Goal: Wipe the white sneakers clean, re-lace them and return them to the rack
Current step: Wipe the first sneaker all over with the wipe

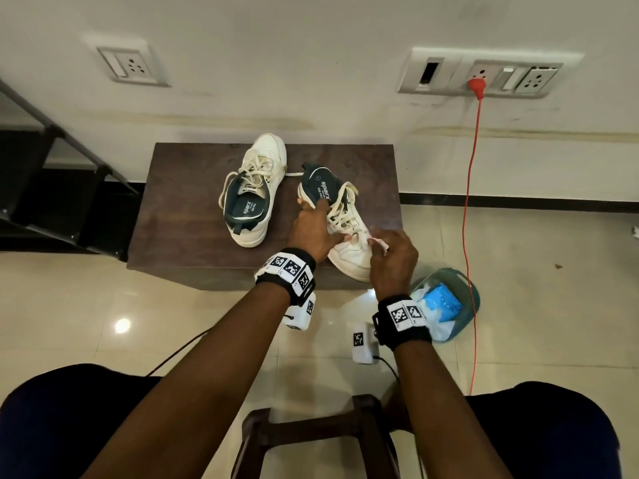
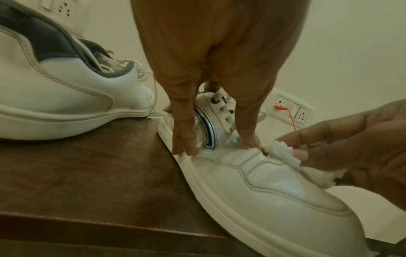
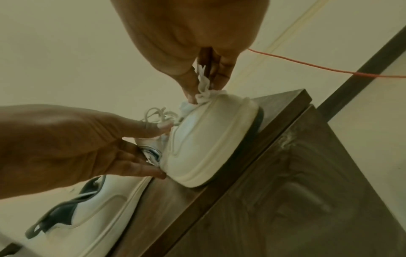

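Against a cream wall with socket plates, a dark wooden tabletop carries both white sneakers: the far sneaker stands free to the left, and the near sneaker lies at the front right corner with its toe over the edge. Of the hands, the left hand grips the near sneaker at mid-body, thumb by the laces and fingers on the sole edge. The right hand pinches a crumpled white wipe against the upper beside the lowest eyelets.
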`<state>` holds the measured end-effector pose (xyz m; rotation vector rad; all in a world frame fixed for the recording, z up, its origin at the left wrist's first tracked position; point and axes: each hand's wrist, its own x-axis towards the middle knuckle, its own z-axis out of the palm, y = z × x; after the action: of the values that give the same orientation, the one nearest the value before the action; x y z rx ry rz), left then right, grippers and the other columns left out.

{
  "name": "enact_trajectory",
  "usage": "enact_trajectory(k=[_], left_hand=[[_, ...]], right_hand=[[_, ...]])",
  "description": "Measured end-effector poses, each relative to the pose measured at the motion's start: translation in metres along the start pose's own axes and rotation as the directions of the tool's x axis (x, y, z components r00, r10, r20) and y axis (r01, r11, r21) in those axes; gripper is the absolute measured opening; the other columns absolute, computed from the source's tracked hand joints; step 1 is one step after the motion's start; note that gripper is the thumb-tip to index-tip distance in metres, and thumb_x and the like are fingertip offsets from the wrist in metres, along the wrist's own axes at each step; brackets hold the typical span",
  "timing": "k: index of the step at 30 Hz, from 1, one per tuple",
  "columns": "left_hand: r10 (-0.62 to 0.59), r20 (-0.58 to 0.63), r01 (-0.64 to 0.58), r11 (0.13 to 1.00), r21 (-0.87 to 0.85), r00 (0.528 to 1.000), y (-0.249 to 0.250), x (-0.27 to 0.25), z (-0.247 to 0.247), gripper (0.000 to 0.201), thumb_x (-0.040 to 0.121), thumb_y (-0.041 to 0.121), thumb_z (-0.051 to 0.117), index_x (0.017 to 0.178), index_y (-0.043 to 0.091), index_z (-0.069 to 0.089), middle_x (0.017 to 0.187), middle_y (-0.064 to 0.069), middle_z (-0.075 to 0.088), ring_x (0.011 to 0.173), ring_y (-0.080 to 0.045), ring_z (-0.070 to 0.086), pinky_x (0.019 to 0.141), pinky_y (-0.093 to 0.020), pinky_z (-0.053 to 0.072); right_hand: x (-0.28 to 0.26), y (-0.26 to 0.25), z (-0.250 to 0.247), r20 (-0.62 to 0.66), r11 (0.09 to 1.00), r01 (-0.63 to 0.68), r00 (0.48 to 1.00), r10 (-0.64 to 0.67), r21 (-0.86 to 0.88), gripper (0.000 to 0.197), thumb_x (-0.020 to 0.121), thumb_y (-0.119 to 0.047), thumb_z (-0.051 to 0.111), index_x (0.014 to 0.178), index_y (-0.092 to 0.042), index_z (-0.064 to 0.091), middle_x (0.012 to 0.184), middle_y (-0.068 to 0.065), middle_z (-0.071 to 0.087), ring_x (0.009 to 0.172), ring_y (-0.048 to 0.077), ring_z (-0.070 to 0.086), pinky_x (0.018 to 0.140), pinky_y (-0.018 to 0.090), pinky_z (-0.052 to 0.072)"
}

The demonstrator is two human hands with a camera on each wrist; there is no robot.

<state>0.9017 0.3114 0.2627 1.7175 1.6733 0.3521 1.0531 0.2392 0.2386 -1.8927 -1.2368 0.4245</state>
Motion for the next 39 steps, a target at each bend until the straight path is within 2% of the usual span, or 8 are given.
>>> enact_trajectory(k=[5,10,14,17,20,25,30,39], left_hand=[[0.009,-0.012,-0.009,1.000,0.006,1.000,-0.001,0.002,0.003,0.066,0.070,0.035,0.090,0.121,0.012,0.054,0.128,-0.019,0.059,0.111,-0.037,0.061,0.091,-0.037,0.050],[0.007,-0.023,-0.006,0.999,0.031,1.000,-0.001,0.004,0.007,0.068,0.071,0.033,0.090,0.123,0.010,0.054,0.129,-0.023,0.056,0.108,-0.040,0.061,0.090,-0.037,0.050],[0.005,-0.033,-0.004,1.000,0.004,0.999,-0.004,0.004,0.009,0.066,0.068,0.031,0.091,0.120,0.011,0.056,0.124,-0.022,0.061,0.107,-0.039,0.064,0.091,-0.038,0.053],[0.008,-0.036,-0.007,1.000,0.008,0.999,-0.002,0.006,0.009,0.068,0.066,0.034,0.092,0.119,0.011,0.057,0.124,-0.022,0.061,0.106,-0.038,0.064,0.092,-0.039,0.054],[-0.008,-0.035,0.008,1.000,0.014,0.999,-0.005,0.009,0.011,0.068,0.065,0.035,0.092,0.118,0.011,0.057,0.125,-0.022,0.061,0.106,-0.038,0.064,0.092,-0.039,0.055],[0.000,-0.043,0.000,1.000,0.004,0.999,-0.008,0.011,0.016,0.066,0.061,0.035,0.093,0.112,0.014,0.056,0.121,-0.021,0.063,0.100,-0.038,0.067,0.089,-0.044,0.057],[-0.004,-0.051,0.006,1.000,0.028,0.999,-0.008,0.014,0.019,0.067,0.064,0.033,0.090,0.117,0.012,0.054,0.124,-0.026,0.061,0.102,-0.041,0.065,0.088,-0.045,0.057],[0.000,-0.057,0.002,1.000,0.029,0.998,-0.011,0.016,0.022,0.066,0.061,0.037,0.091,0.113,0.015,0.055,0.122,-0.024,0.063,0.098,-0.039,0.067,0.086,-0.043,0.058]], right_hand=[[-0.022,-0.002,0.008,0.207,0.969,0.206,0.963,-0.175,-0.135,0.019,0.085,0.000,0.072,0.101,-0.007,0.079,0.092,0.012,0.065,0.088,0.027,0.060,0.076,0.023,0.039],[0.000,0.008,0.001,0.107,0.982,0.124,0.988,-0.109,-0.143,0.015,0.082,0.001,0.073,0.092,-0.007,0.079,0.091,0.013,0.068,0.083,0.031,0.064,0.074,0.033,0.050],[-0.024,0.002,0.010,0.236,0.915,0.346,0.925,-0.297,-0.205,0.021,0.079,0.007,0.068,0.095,-0.004,0.076,0.091,0.015,0.065,0.087,0.031,0.057,0.072,0.028,0.036],[-0.003,0.010,0.000,0.134,0.952,0.206,0.975,-0.179,-0.226,0.020,0.081,0.006,0.069,0.095,-0.006,0.077,0.094,0.014,0.067,0.087,0.032,0.062,0.074,0.022,0.035],[0.004,0.003,0.001,0.025,0.980,0.029,0.999,-0.024,-0.195,0.016,0.082,0.004,0.071,0.094,-0.004,0.076,0.094,0.018,0.068,0.085,0.036,0.065,0.075,0.034,0.049],[-0.014,0.009,-0.006,0.202,0.932,0.320,0.937,-0.285,-0.171,0.027,0.077,0.010,0.069,0.097,-0.007,0.078,0.088,0.012,0.065,0.082,0.029,0.060,0.069,0.032,0.047],[0.015,0.012,-0.001,0.153,0.955,0.185,0.976,-0.152,-0.230,0.025,0.078,0.008,0.068,0.093,-0.008,0.078,0.092,0.015,0.071,0.082,0.033,0.064,0.073,0.019,0.032],[0.001,0.008,-0.009,0.193,0.931,0.210,0.969,-0.156,-0.299,0.030,0.080,0.005,0.064,0.101,-0.012,0.078,0.099,0.011,0.071,0.089,0.031,0.064,0.075,0.030,0.047]])
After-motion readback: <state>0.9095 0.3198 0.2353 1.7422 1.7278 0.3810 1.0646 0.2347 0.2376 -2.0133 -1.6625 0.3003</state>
